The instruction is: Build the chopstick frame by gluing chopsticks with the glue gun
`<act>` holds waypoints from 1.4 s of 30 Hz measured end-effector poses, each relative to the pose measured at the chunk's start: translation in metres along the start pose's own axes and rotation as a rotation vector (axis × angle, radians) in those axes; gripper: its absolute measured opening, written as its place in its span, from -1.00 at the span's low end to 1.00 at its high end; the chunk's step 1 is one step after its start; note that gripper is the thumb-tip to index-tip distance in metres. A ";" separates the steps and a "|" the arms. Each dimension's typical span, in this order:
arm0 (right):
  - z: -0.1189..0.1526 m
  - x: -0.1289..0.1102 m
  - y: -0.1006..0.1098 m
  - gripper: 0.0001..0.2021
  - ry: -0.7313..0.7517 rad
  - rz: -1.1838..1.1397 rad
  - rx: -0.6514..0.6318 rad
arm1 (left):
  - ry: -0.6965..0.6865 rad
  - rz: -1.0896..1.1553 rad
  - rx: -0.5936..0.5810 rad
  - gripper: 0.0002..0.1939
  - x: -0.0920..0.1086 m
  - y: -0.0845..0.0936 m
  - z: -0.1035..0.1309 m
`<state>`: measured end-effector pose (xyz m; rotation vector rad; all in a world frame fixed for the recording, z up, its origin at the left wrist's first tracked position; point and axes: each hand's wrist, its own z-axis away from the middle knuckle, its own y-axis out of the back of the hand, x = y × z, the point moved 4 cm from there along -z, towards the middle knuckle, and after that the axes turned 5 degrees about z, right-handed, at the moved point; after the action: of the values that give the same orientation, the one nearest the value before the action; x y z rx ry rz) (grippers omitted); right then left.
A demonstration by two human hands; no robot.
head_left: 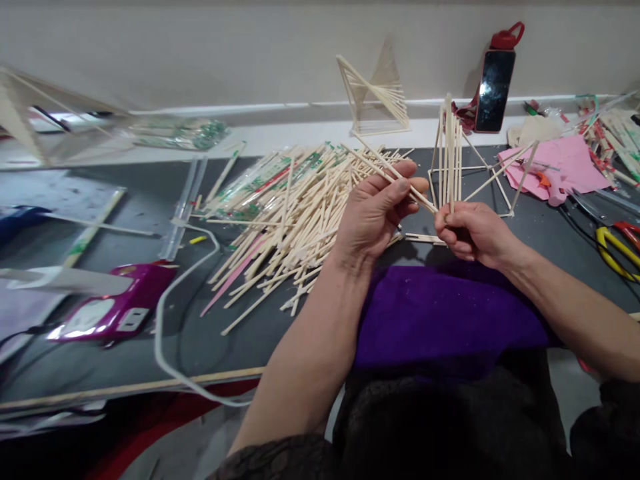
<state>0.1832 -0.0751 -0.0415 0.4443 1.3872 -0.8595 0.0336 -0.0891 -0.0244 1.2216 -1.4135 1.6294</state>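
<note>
Thin wooden sticks [374, 159] run slantwise through my left hand [383, 200], pinched between thumb and fingers. Close to their lower ends, my right hand [470, 230] is closed round the bottom of an upright bunch of sticks [450, 160]. The two hands are near each other, fingertips a little apart. Behind my right hand stands a stick frame [493, 175] with slanting struts. A large pile of loose sticks [300, 220] lies to the left of my left hand. Purple cloth [440, 313] lies below both hands.
A magenta power strip [123, 300] and white cable [159, 320] are at left. At the back stand a twisted stick model [375, 93] and a phone [495, 90] leaning on a red-capped bottle. Pink paper [575, 163], a pink glue gun [555, 187] and yellow-handled scissors [613, 253] lie at right.
</note>
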 end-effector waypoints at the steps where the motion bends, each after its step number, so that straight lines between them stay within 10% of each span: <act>1: 0.000 0.000 0.000 -0.92 0.006 0.008 0.006 | 0.007 -0.003 0.001 -0.84 0.000 0.000 -0.001; 14: 0.002 0.006 -0.007 -0.83 -0.135 0.111 -0.127 | 0.243 -0.002 -0.167 -0.87 -0.026 -0.022 0.009; 23: 0.000 0.014 -0.006 -0.86 -0.192 0.142 -0.013 | 0.044 0.004 0.078 -0.69 -0.015 0.007 -0.009; 42: -0.001 0.006 -0.005 -0.79 -0.037 0.132 0.049 | -0.052 -0.196 -0.003 -0.81 -0.020 -0.011 0.007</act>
<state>0.1786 -0.0787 -0.0467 0.5483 1.2903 -0.7912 0.0523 -0.0917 -0.0395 1.3644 -1.2825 1.4711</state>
